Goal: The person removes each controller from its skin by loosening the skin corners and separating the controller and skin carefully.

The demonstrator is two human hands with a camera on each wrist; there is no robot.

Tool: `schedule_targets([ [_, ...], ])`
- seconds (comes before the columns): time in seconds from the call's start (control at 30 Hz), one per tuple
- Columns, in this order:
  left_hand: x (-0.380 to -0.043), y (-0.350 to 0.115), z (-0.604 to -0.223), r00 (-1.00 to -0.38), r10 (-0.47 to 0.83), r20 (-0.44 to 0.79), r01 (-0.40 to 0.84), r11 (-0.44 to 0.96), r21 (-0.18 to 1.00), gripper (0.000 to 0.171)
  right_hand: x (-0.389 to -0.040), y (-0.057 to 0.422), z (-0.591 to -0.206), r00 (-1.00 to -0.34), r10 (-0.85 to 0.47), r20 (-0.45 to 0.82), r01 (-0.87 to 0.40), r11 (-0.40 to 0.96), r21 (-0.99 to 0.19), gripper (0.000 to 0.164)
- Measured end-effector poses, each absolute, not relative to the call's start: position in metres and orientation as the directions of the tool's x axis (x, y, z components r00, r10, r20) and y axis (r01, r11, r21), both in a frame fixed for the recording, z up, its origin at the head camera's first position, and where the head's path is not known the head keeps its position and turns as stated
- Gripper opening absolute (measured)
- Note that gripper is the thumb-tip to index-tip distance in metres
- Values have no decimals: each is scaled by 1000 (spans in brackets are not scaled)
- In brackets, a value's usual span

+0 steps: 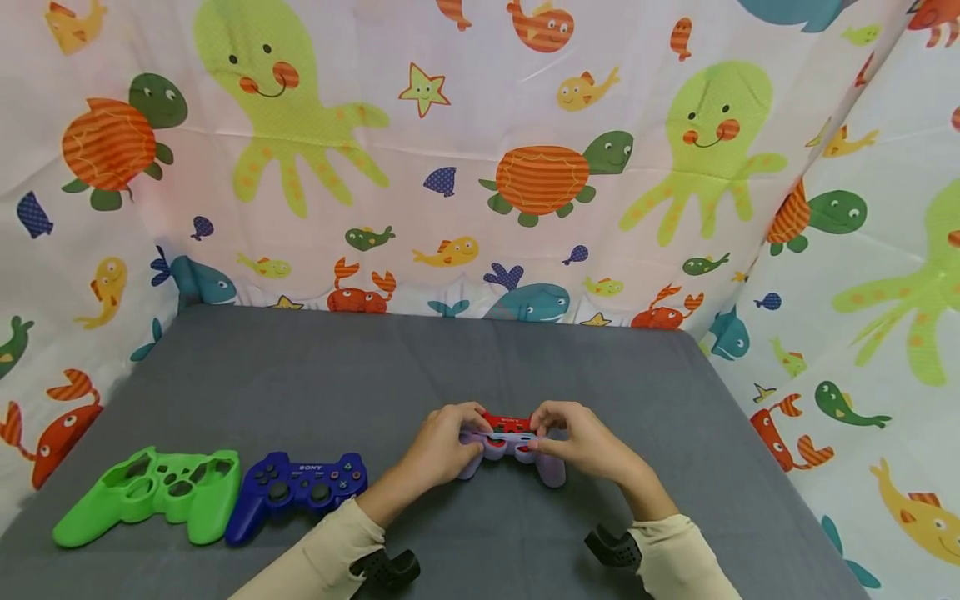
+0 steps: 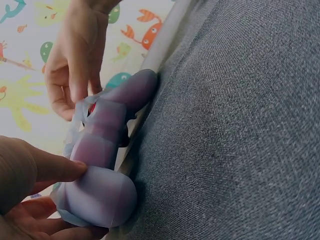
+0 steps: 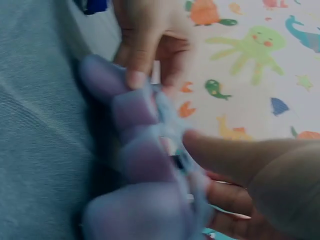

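A red game controller (image 1: 510, 423) sits partly inside a translucent pale purple silicone cover (image 1: 551, 472), mid-table toward the front. Its red upper face shows between the hands; the cover wraps the grips and lower part. My left hand (image 1: 447, 443) pinches the cover's left side, thumb on the near face. On the other side my right hand (image 1: 581, 442) pinches the cover's edge between thumb and fingers. In the left wrist view the cover (image 2: 102, 192) encloses the rounded grips. Blur softens the cover (image 3: 145, 160) in the right wrist view.
To the left lies a blue game controller (image 1: 300, 487), touching or nearly touching a bright green silicone controller cover (image 1: 161, 492). A grey cloth (image 1: 337, 367) covers the table. Behind and at the sides hang curtains (image 1: 450, 167) printed with sea animals. Each wrist wears a black camera mount (image 1: 615, 546).
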State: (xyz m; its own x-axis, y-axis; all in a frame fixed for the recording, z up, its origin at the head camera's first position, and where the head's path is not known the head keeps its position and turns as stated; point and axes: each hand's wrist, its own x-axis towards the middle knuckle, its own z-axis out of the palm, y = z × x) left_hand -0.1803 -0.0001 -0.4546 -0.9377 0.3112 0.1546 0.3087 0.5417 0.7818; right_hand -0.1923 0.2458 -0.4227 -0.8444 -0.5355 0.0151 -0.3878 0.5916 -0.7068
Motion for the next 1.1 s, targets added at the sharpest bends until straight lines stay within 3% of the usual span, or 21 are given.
schedule_targets([
  [0.07, -180, 0, -455, -938, 309, 158, 310, 539, 783, 17, -193, 244, -425, -846, -533, 38, -401, 587, -704, 9],
  [0.33, -180, 0, -454, -938, 313, 147, 304, 545, 782, 17, -190, 245, -419, -797, -601, 52, -475, 572, -669, 18],
  [0.67, -178, 1, -453, -942, 309, 131, 289, 552, 782, 17, -191, 248, -416, -747, -664, 16, -494, 539, -682, 16],
  [1.1, -183, -6, -457, -914, 373, 162, 348, 513, 785, 15, -199, 247, -430, -864, -501, 44, -388, 609, -692, 15],
])
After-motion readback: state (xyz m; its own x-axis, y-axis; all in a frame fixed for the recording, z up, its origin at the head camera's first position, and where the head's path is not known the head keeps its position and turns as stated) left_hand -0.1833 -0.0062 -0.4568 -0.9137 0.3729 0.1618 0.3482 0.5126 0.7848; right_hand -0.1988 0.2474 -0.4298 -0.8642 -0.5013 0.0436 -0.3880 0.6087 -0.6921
